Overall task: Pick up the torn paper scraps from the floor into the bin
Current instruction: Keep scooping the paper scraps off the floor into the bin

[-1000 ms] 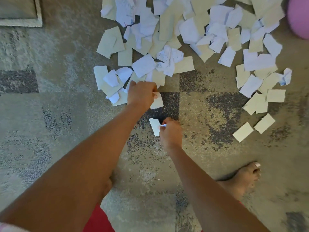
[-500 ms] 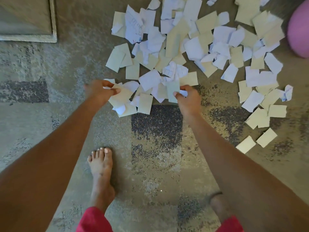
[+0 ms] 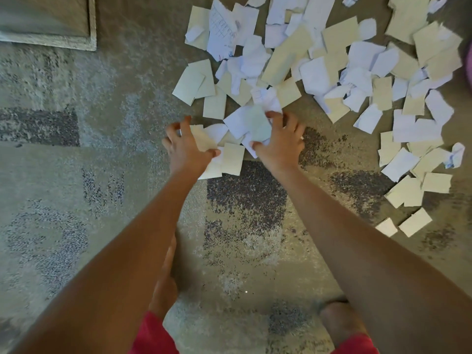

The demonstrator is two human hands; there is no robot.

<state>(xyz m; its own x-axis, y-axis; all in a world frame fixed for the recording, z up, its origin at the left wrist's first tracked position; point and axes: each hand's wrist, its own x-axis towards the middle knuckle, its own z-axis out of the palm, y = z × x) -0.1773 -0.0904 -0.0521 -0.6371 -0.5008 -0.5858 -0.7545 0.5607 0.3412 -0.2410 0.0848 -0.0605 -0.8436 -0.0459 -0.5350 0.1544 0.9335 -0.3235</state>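
Observation:
Many torn paper scraps point(image 3: 329, 60), white and pale green, lie spread over the carpet from the top middle to the right. A small clump of scraps point(image 3: 231, 144) sits at the near edge of the spread, between my hands. My left hand point(image 3: 185, 146) grips the clump's left side, its thumb curled over a pale scrap. My right hand point(image 3: 279, 141) grips the clump's right side, fingers curled over white and green pieces. Only a pink sliver point(image 3: 468, 65) shows at the right edge; I cannot tell whether it is the bin.
The patterned grey carpet point(image 3: 76, 200) fills the view. A framed flat panel point(image 3: 48, 21) lies at the top left. My bare feet point(image 3: 339, 323) and red shorts point(image 3: 153, 335) are at the bottom. More loose scraps point(image 3: 413, 221) lie at the right.
Both hands have moved inward toward each other, pushing scraps into a clump between them. The view has shifted closer to the pile.

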